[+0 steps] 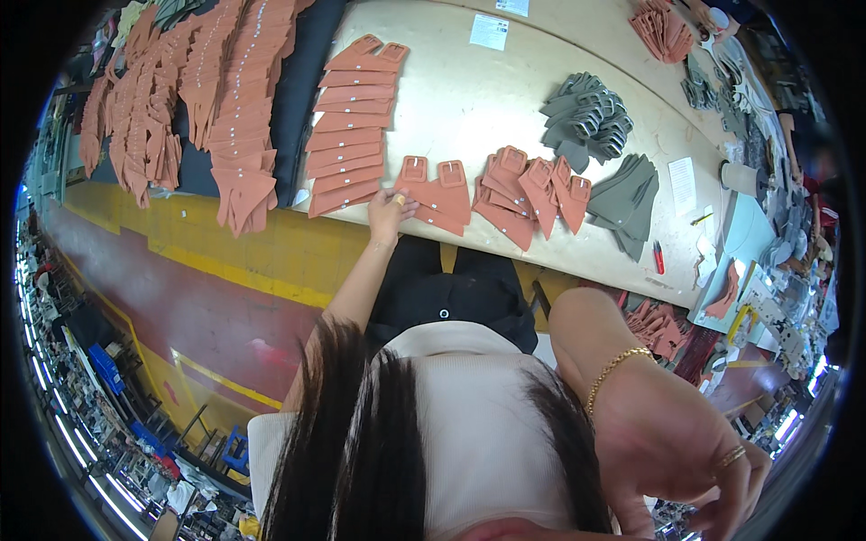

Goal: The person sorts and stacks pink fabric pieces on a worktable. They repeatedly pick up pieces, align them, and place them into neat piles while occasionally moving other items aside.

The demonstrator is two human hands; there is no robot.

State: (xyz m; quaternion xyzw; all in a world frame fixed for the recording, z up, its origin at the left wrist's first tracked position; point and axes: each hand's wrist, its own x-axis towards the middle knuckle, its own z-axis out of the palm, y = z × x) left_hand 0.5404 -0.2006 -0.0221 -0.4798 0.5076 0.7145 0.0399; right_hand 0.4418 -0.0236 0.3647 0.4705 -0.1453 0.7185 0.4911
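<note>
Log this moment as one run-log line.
left hand: at coral pieces | right hand: off table, near camera, grip unclear | table: grey-green pieces, red pen

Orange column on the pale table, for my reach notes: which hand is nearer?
Left hand, beside the orange column at its near end; right hand farther off, at lower right.

Worktop [469,99] is pale cream. Overlapping pieces [347,142] along its left edge: terracotta, small white marks. Buckle-ended pieces [448,194] at near edge: same terracotta. Flat pieces [624,200] toward near right corner: dark grey-green. Pen [658,256] there: red. Bracelet [615,364]: gold.
</note>
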